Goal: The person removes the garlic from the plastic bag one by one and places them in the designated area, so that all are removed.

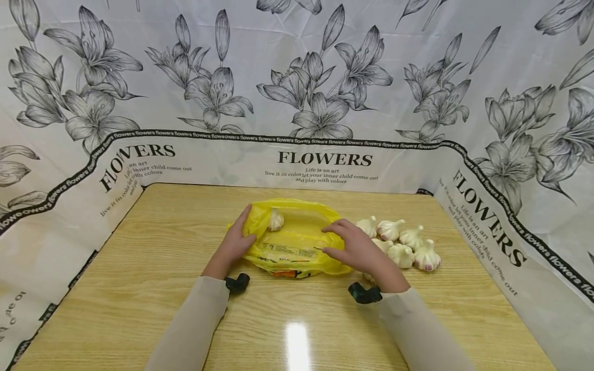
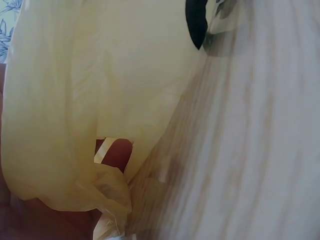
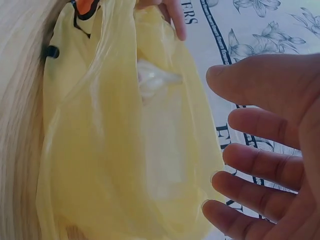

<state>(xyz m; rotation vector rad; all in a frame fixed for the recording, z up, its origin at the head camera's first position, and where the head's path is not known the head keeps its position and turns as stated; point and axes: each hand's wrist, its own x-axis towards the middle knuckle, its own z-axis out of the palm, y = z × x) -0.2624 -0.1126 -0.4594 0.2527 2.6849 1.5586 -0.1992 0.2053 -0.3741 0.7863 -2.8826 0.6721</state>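
Observation:
A yellow plastic bag (image 1: 297,239) lies on the table with its mouth spread toward me. My left hand (image 1: 235,242) grips the bag's left edge, thumb on the inner side. Inside the bag, near that hand, is one white garlic bulb (image 1: 276,220), blurred in the right wrist view. My right hand (image 1: 361,250) is at the bag's right edge, holding nothing; in the right wrist view its fingers (image 3: 265,165) are spread and apart. Beside that hand sits a group of several garlic bulbs (image 1: 400,254), some partly hidden behind the hand and wrist.
The light wooden table (image 1: 162,247) carries the bag and the bulbs. A white cloth (image 1: 223,170) printed with flowers and lettering stands around its back and sides. Black wrist mounts (image 1: 364,293) show below both hands.

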